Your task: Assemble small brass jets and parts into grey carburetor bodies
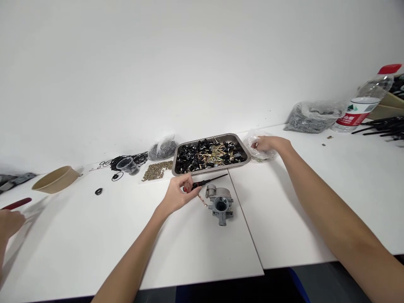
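Observation:
A grey metal carburetor body (221,205) rests on the white table. Just left of it, my left hand (180,192) is closed with thumb and fingers at a small copper-coloured rod (203,200). A black and red screwdriver (205,182) lies beside those fingers, its thin tip pointing right; whether the hand also grips it is unclear. My right hand (262,144) reaches into a clear plastic bag (267,155) at the right end of the metal tray (212,169). Its fingertips are partly hidden in the bag. Black and brass-coloured parts fill the tray.
Small brass pieces (157,170), a clear cup (128,165), black rings (99,191) and a tan bowl (56,180) stand left. Another person's hand (11,223) holds a red-handled tool (17,203) at the far left. A bottle (360,109) and a bag of grey parts (307,118) stand right.

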Motion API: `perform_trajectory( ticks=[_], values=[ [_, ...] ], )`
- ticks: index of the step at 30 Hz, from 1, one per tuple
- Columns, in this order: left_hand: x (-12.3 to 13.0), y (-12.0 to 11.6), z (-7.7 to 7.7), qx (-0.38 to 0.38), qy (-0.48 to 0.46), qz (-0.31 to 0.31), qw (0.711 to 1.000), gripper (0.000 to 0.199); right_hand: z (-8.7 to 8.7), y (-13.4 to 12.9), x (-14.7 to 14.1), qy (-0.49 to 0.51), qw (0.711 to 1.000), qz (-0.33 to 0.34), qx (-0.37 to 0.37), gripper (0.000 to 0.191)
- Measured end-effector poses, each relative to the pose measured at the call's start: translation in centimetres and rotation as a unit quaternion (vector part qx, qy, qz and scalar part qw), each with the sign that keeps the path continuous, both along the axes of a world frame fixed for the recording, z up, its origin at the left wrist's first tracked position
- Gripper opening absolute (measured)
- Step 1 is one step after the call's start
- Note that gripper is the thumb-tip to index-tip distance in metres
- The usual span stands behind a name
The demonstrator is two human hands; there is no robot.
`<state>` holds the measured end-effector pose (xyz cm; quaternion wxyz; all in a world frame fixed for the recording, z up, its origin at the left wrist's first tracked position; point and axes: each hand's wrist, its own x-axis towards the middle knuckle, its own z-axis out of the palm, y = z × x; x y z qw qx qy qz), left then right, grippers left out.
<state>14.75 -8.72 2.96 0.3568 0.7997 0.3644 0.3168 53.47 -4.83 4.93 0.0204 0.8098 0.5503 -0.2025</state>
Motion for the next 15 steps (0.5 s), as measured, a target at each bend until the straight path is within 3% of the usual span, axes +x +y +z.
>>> perform_trajectory(
  ticks=[8,15],
  values=[
    [0.4,-0.5,-0.4,-0.005,0.015,0.005,1.0,0.037,-0.2,-0.1,1.4,0.021,1.0,0.0,-0.001,0.033],
    [0.1,-0.4,-0.6,-0.003,-0.002,0.01,1.0,0.037,-0.7,0.4,2.1,0.006,0.998,0.027,0.063,0.032]
  ],
)
